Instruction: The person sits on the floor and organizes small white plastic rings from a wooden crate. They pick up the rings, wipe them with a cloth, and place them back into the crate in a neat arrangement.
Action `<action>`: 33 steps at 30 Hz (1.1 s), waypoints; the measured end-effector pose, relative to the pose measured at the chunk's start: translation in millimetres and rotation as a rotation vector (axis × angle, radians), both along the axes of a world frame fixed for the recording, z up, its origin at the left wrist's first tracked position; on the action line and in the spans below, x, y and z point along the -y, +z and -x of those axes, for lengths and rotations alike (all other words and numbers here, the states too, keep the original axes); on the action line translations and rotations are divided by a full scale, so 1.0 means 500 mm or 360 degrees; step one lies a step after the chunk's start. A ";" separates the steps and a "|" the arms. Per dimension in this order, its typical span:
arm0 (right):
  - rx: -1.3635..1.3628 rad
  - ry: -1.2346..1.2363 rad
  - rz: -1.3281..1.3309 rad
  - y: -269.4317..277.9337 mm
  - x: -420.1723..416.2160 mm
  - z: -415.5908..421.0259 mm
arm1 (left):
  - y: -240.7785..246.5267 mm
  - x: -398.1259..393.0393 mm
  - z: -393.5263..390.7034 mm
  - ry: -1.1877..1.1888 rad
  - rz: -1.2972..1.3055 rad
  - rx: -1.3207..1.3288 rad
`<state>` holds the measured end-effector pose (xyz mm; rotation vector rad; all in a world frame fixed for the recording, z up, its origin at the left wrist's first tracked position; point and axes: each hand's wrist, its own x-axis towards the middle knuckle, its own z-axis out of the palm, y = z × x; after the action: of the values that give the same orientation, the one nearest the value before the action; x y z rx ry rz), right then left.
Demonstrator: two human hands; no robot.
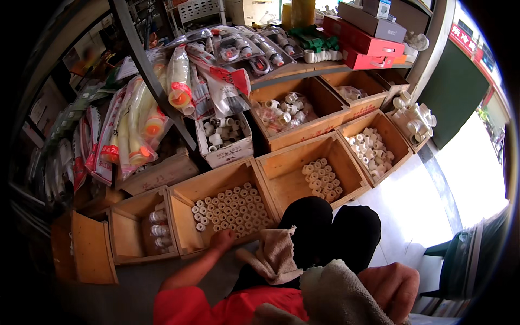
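Note:
My left hand [222,239], its fingers curled, is at the near edge of a wooden box [183,227]. White plastic pipe fittings [233,205] stand in rows inside that box, just beyond the hand. The fingertips are hidden, so I cannot see whether they hold anything. Close to the camera on the right is the bare skin of my right arm or hand [392,282]. A beige towel [341,290] partly covers it, and its fingers cannot be made out. More beige cloth [278,254] lies over my lap, against my black-clad knees [310,215].
To the right, wooden boxes hold more white fittings [323,178] and loose elbows [369,150]. Left is a box with wrapped fittings [160,229]. Bagged hoses [138,126] hang over a shelf beside a metal post [150,73]. Red cartons [365,38] are stacked behind.

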<state>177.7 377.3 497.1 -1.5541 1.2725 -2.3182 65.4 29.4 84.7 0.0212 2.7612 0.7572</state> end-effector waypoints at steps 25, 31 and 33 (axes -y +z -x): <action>0.0064 0.0434 0.0209 -0.062 0.139 0.037 | 0.027 -0.020 -0.003 -0.0020 -0.0138 -0.0022; 0.0004 0.0240 0.0159 -0.035 0.110 0.036 | 0.014 -0.018 0.001 -0.0040 -0.0049 -0.0054; -0.0009 0.0177 0.0165 -0.031 0.098 0.035 | 0.005 -0.008 0.002 -0.0032 -0.0072 -0.0018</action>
<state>160.2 328.1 481.4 -1.6188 1.0533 -2.3458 64.7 33.4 87.1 0.0628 2.7497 0.8161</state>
